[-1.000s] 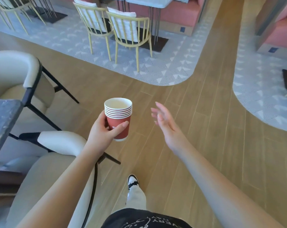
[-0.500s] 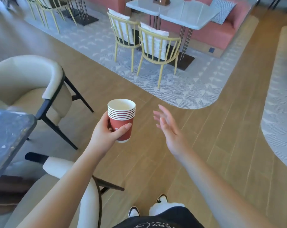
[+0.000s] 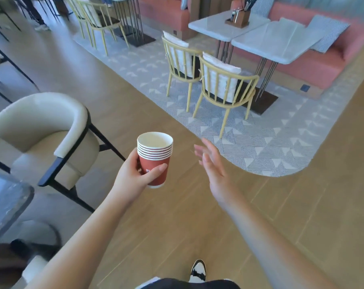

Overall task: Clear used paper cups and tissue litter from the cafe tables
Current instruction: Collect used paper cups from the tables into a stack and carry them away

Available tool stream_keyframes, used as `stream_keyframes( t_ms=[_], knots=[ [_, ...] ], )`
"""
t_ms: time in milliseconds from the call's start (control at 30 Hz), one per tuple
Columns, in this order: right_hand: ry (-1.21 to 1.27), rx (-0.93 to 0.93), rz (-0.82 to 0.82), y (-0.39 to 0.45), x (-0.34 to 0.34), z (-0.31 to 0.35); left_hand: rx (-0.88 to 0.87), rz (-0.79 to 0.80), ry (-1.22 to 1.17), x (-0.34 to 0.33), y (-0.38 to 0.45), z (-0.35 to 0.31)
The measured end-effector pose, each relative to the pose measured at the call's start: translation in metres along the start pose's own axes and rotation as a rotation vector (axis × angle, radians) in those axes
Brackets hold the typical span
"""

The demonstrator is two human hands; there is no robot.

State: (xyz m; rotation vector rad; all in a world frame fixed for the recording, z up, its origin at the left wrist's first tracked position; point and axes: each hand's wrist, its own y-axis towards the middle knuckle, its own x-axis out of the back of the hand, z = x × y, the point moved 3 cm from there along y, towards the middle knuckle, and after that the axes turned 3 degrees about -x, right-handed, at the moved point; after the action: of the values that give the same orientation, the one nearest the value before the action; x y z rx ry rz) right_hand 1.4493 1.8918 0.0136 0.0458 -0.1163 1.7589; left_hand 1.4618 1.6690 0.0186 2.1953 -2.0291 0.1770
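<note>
Closer now sit the yellow chairs [image 3: 223, 88]; left hand [image 3: 133, 180] grips stacked cups [image 3: 155, 158], right hand [image 3: 214, 172] spread, empty.

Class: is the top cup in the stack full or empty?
Empty. The stack, gripped by the left hand, shows a bare white inside, no liquid or litter.

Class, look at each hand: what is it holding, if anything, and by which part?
The left hand grips a stack of red paper cups around the lower side wall of the outermost cup. The right hand holds nothing.
</note>
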Motion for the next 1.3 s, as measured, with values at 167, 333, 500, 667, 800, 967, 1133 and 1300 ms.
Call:
stream_keyframes(
  t_ms=[167, 333, 500, 667, 800, 967, 1133, 1300],
  knots=[
    [0.018, 0.026, 0.066, 0.077, -0.001, 0.013, 0.018, -0.081, -0.007, 0.010, 0.054, 0.001],
    [0.039, -0.004, 0.177, 0.152, -0.039, 0.012, 0.022, -0.185, 0.001, 0.049, 0.118, 0.013],
    [0.030, -0.010, 0.225, 0.243, -0.084, 0.023, 0.032, -0.281, -0.045, 0.107, 0.200, 0.033],
    [0.034, 0.003, 0.205, 0.332, -0.124, 0.053, 0.022, -0.289, -0.063, 0.154, 0.278, 0.039],
    [0.025, -0.007, 0.249, 0.391, -0.151, 0.067, 0.022, -0.276, -0.051, 0.187, 0.338, 0.038],
    [0.004, -0.016, 0.289, 0.468, -0.170, 0.066, 0.032, -0.309, -0.059, 0.214, 0.406, 0.047],
    [0.009, -0.012, 0.301, 0.565, -0.176, 0.049, 0.056, -0.309, -0.027, 0.220, 0.493, 0.064],
    [0.030, -0.027, 0.334, 0.672, -0.172, 0.047, 0.083, -0.329, -0.034, 0.219, 0.591, 0.070]
  ],
)
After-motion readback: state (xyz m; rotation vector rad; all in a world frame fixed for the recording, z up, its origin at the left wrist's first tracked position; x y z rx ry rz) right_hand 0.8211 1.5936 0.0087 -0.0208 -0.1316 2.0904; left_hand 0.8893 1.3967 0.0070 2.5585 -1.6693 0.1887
